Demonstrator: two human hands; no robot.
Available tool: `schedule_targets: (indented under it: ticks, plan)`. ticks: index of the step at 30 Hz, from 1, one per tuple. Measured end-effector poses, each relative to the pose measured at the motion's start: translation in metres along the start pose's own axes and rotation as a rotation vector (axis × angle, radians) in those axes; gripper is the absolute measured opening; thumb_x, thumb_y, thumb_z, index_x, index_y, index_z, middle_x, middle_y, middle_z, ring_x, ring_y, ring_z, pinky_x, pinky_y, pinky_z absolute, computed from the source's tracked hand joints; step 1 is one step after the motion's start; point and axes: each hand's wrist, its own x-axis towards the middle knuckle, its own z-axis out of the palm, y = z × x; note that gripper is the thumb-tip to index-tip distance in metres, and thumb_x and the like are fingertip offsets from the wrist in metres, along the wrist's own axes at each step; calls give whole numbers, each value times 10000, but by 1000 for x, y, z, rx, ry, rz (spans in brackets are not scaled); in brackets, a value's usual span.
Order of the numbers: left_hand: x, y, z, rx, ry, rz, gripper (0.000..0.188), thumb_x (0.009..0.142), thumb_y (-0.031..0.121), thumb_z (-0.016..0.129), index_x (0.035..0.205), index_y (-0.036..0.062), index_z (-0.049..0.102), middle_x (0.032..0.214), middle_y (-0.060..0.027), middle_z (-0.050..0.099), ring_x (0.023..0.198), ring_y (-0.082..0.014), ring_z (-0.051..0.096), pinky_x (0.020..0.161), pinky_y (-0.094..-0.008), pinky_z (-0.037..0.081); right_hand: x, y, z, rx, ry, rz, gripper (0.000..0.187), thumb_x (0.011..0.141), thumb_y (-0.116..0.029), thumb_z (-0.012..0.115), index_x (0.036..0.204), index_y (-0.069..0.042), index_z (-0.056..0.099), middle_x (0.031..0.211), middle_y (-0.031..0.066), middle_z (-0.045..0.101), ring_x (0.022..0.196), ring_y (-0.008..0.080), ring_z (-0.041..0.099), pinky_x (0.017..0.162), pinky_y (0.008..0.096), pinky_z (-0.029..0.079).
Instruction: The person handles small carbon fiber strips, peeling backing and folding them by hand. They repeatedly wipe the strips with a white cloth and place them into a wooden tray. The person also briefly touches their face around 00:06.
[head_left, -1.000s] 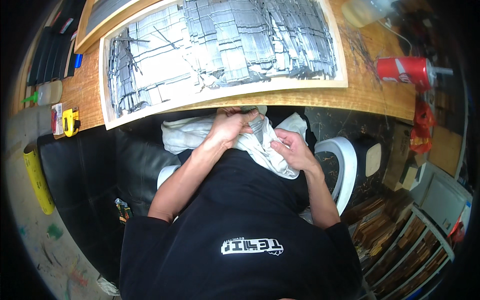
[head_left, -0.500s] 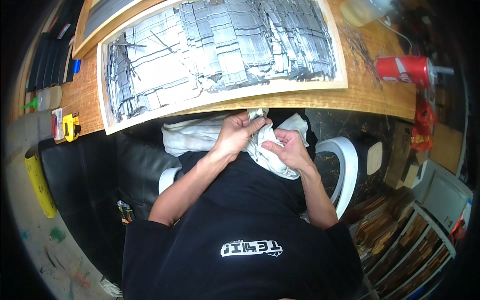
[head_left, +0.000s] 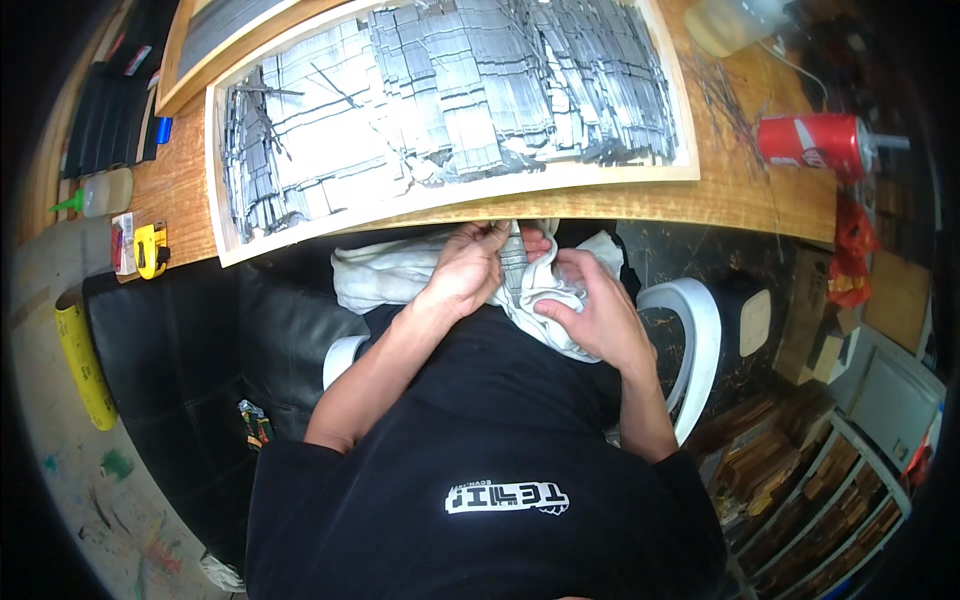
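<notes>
At the table's front edge, my left hand [head_left: 462,272] is closed, pinching a narrow grey striped piece [head_left: 514,262] that stands roughly upright. Some of its fingertips show beyond the piece. My right hand [head_left: 612,312] lies just to the right, its thumb and fingers apart around a loose fold of white cloth [head_left: 548,315]. The bunched cloth spreads over my lap beneath both hands and reaches out to the left. Part of it goes under the table edge, where the far end of the grey piece is hard to make out.
A pale wooden frame [head_left: 455,198] holding rows of thin grey strips covers much of the table [head_left: 735,205]. A red can [head_left: 812,143] stands right; a yellow tape measure [head_left: 151,250] and a green-tipped bottle [head_left: 105,193] sit left. White chair arms [head_left: 690,330] flank me.
My right hand has loosened from its pinch on the cloth and its fingers have spread. More of the grey piece is uncovered beside my left hand. The view has shifted slightly.
</notes>
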Motion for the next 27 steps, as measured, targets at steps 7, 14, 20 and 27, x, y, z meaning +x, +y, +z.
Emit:
schedule_targets:
  ticks: [7, 14, 20, 27]
  plan:
    - [3, 10, 2, 24, 87, -12, 276, 1105, 134, 531, 1316, -41, 562, 1159, -201, 693, 1107, -359, 704, 992, -483, 587, -7, -132, -44, -45, -224, -772, 255, 882, -246, 789, 831, -31, 663, 818, 127, 658, 845, 284, 692, 875, 472, 565]
    - [-4, 17, -9, 65, 180, -47, 317, 1135, 177, 444, 1347, -19, 575, 1179, -154, 673, 1167, -310, 683, 1088, -491, 549, -7, -284, -46, -853, -314, -812, 227, 798, -158, 753, 928, 15, 685, 876, 144, 668, 726, 220, 608, 638, 391, 536]
    - [-5, 13, -9, 90, 182, -77, 317, 1133, 178, 452, 1353, -20, 565, 1166, -172, 672, 1168, -319, 680, 1061, -484, 560, 0, -290, -59, -929, -369, -953, 266, 741, -167, 766, 918, 30, 746, 790, 104, 660, 691, 209, 577, 628, 350, 530]
    - [-1, 16, -4, 60, 89, -112, 296, 1117, 128, 486, 1347, -40, 564, 1169, -167, 668, 1193, -330, 675, 1078, -458, 551, -9, -267, -45, -539, -220, -939, 299, 680, -286, 723, 579, -84, 527, 530, 6, 439, 529, 166, 397, 515, 327, 348]
